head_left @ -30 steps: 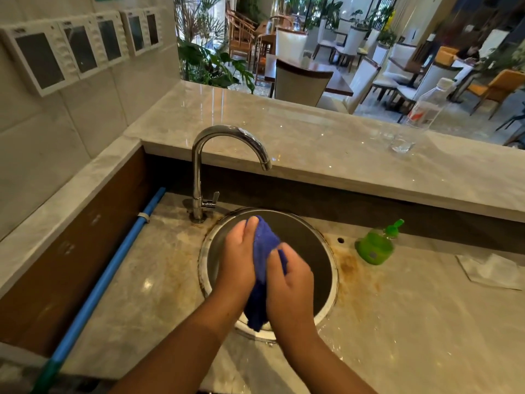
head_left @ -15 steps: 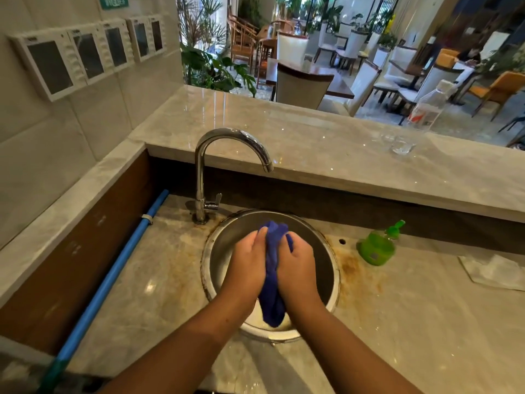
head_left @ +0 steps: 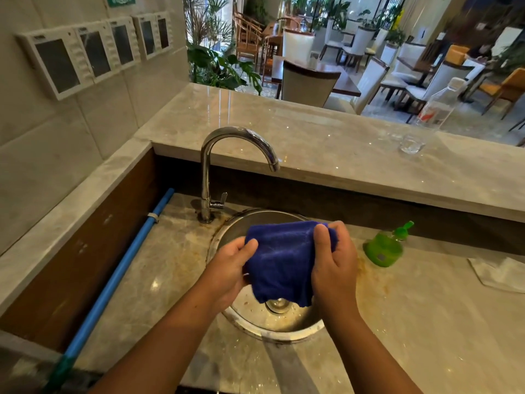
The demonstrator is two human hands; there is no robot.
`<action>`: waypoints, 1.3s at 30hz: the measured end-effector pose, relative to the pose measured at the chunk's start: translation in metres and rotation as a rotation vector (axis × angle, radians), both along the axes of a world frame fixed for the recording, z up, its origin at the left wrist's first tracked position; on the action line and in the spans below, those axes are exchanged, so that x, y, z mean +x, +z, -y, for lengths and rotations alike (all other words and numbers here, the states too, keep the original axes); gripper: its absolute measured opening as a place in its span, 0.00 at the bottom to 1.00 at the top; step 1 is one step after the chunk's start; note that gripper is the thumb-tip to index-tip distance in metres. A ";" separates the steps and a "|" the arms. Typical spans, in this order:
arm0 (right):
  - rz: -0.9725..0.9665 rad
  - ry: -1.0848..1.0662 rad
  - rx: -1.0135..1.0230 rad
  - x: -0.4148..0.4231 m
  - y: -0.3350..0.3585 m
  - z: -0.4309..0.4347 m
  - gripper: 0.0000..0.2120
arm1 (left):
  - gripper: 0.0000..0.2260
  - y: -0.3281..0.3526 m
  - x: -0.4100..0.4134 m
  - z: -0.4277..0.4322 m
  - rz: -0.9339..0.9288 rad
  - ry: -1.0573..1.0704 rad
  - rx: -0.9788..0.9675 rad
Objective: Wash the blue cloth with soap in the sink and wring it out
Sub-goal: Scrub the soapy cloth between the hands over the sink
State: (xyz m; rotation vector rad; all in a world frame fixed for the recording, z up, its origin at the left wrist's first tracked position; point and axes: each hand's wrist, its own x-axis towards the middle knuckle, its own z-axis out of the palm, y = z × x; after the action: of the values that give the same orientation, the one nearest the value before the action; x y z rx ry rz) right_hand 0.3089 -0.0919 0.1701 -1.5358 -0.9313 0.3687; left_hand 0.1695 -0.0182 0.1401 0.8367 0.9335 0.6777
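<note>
**Blue cloth pulled open over the sink**

Head view: half a second ago the blue cloth (head_left: 281, 257) hung as a narrow upright bunch squeezed between two hands held close together; now the hands stand apart and the cloth is stretched between them as a broad sheet. The left hand (head_left: 230, 268) pinches the cloth's left edge, thumb on top, fingers hidden beneath; the right hand (head_left: 333, 265) grips the right edge, thumb over the front and fingers curled round the upper corner. The cloth is held in the air above the round metal sink (head_left: 272, 322), its lower edge hanging just over the drain (head_left: 279, 304). Its long axis now runs left to right, where earlier it ran up and down; the right end sits slightly higher than the left. The tap (head_left: 210, 166) stands behind the sink at the left; a green soap bottle (head_left: 383, 247) rests on the table (head_left: 426, 322) to the right of the sink, near the right hand but apart from it.
</note>
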 end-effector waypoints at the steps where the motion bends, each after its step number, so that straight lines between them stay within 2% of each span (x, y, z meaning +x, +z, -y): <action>1: 0.036 0.020 -0.007 0.000 0.002 0.001 0.11 | 0.11 -0.001 0.003 0.001 0.004 0.018 -0.051; 3: 0.063 0.039 -0.029 -0.004 0.000 0.001 0.10 | 0.09 0.000 0.016 0.003 -0.057 0.128 -0.052; 5: -0.042 -0.036 -0.048 -0.007 -0.008 0.000 0.11 | 0.09 0.007 0.030 0.005 -0.194 0.237 0.079; 7: -0.358 -0.146 -0.161 -0.005 -0.019 -0.003 0.13 | 0.12 0.017 0.037 0.008 -0.285 0.247 0.222; 10: -1.126 -0.110 -0.389 0.000 -0.039 -0.007 0.19 | 0.12 0.016 0.036 0.008 -0.350 0.168 0.421; 11: -1.269 -0.060 -0.440 -0.002 -0.045 -0.005 0.23 | 0.12 0.013 0.035 0.008 -0.387 0.156 0.485; 15: -1.486 0.213 -0.508 -0.026 -0.058 0.010 0.37 | 0.14 0.007 0.035 0.017 -0.524 0.115 0.640; 17: -1.487 0.229 -0.445 -0.033 -0.063 0.010 0.33 | 0.13 0.008 0.036 0.024 -0.568 0.043 0.686; 19: -1.340 0.066 -0.395 -0.032 -0.070 0.005 0.25 | 0.12 0.011 0.037 0.031 -0.591 0.014 0.713; 21: -1.021 -0.113 -0.326 -0.024 -0.071 0.000 0.17 | 0.10 0.012 0.035 0.030 -0.658 0.032 0.708; 23: -0.614 -0.185 -0.229 -0.014 -0.063 0.000 0.07 | 0.09 0.011 0.029 0.024 -0.732 0.064 0.669; 25: -0.319 -0.177 -0.160 -0.010 -0.053 0.004 0.09 | 0.08 0.008 0.021 0.017 -0.824 0.101 0.688; 26: -0.286 -0.172 -0.120 -0.010 -0.052 0.006 0.11 | 0.09 0.006 0.018 0.014 -0.852 0.114 0.703; 28: -0.351 -0.205 -0.104 -0.013 -0.053 0.007 0.15 | 0.10 0.006 0.015 0.011 -0.845 0.134 0.718; 29: -0.456 -0.205 -0.138 -0.016 -0.054 0.008 0.17 | 0.09 0.007 0.015 0.011 -0.803 0.133 0.708; 30: -0.627 -0.179 -0.192 -0.018 -0.058 0.009 0.19 | 0.08 0.008 0.016 0.012 -0.733 0.131 0.686; 33: -1.396 0.056 -0.409 -0.026 -0.048 0.013 0.28 | 0.07 0.013 0.018 0.018 -0.522 0.110 0.599; 34: -1.529 0.139 -0.468 -0.028 -0.045 0.015 0.31 | 0.08 0.015 0.018 0.020 -0.482 0.100 0.586; 36: -1.586 0.219 -0.547 -0.032 -0.049 0.019 0.35 | 0.09 0.017 0.019 0.024 -0.421 0.086 0.571; 39: -1.587 0.303 -0.616 -0.033 -0.061 0.019 0.38 | 0.17 0.017 0.020 0.028 -0.397 0.051 0.523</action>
State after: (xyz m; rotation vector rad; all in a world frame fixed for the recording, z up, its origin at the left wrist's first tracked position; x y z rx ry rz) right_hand 0.2759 -0.1111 0.1092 -1.0536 0.2883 1.8539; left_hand 0.1895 -0.0463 0.1574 1.4526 1.1531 0.8332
